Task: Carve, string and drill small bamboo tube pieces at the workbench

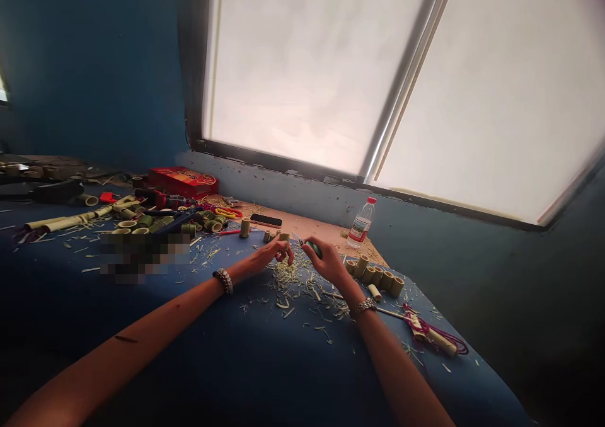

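My left hand [270, 254] is closed around a short bamboo tube [284, 238], holding it upright above the table. Just to its right, my right hand [328, 262] grips a knife [312, 248] with a green handle. Its thin blade points up and left toward the tube, and I cannot tell whether the two touch. A heap of pale bamboo shavings [287, 277] lies beneath both hands on the blue table cover [265, 345]. Beyond the left hand stands another bamboo piece [244, 227].
Several bamboo tubes [387, 280] stand right of my right hand, before a water bottle [361, 224]. Purple cord [439, 329] wraps bamboo sticks at the right edge. A phone [266, 220], a red box [182, 181] and piled green bamboo pieces [155, 222] lie farther back, left.
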A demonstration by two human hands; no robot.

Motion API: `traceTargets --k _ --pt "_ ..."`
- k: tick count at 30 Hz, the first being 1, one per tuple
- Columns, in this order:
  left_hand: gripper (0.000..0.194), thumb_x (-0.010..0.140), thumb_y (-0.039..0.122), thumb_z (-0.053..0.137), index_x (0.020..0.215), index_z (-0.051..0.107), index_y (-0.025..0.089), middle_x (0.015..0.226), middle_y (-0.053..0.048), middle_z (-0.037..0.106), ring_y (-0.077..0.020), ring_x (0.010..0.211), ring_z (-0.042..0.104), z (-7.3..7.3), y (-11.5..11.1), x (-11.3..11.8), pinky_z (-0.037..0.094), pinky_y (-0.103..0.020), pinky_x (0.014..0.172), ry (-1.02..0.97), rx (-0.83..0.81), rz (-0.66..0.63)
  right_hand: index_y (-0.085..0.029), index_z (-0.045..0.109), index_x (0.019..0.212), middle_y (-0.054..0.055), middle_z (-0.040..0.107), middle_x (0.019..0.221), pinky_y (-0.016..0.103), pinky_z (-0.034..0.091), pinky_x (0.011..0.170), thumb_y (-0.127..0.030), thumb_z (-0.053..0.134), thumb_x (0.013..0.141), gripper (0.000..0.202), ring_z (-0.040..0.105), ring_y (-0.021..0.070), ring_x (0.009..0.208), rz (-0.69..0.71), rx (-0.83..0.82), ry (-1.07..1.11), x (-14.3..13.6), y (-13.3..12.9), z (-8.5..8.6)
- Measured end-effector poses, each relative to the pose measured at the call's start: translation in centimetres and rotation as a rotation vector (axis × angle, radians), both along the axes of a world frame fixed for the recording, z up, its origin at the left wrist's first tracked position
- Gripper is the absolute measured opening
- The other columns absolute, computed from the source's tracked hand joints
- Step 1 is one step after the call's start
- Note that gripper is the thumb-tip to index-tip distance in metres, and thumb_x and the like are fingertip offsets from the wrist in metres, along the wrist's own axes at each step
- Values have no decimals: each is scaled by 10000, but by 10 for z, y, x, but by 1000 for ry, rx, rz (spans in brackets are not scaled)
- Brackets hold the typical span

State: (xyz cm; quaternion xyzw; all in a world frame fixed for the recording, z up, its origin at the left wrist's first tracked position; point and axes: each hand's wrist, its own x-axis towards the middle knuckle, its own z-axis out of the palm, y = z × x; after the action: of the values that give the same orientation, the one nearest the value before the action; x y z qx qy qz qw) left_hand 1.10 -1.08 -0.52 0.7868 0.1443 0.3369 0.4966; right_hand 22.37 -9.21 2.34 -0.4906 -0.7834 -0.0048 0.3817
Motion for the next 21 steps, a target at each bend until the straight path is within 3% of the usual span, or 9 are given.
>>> traceTargets --k 5,10,13,17,21 --pt "439 976 581 439 812 549 189 764 -22 561 -162 732 442 -6 5 3 381 -335 748 46 103 -50 -172 686 1005 17 624 723 261 342 631 -548 466 1024 436 517 149 626 30 -28 -79 -6 -2 0" --pt "418 914 598 601 851 458 210 734 49 411 -123 651 349 -9 5 4 317 -297 640 7 0 -55 -176 682 1026 18 641 725 262 335 628 -548 467 1031 429 543 158 642 54 -47 -86 -6 -3 0" --pt "385 922 561 632 919 512 196 795 33 449 -130 714 405 -2 0 -1 343 -291 680 24 -12 -47 -174 678 1028 16 636 729 261 333 623 -562 455 1038 448 530 150 626 68 -49 -64 -4 -3 0" --pt "404 976 567 532 867 577 180 832 -10 541 -159 793 479 10 -8 -6 382 -307 756 75 56 -26 -165 673 1049 8 620 710 258 326 608 -578 446 1041 471 521 145 610 82 -51 -45 -3 -4 1" --pt "363 961 507 562 790 520 189 734 7 504 -149 702 440 11 -11 -6 378 -312 721 81 -3 -103 -161 689 1047 18 639 728 260 337 628 -559 443 1046 467 523 146 625 108 -27 -75 -5 -6 2"
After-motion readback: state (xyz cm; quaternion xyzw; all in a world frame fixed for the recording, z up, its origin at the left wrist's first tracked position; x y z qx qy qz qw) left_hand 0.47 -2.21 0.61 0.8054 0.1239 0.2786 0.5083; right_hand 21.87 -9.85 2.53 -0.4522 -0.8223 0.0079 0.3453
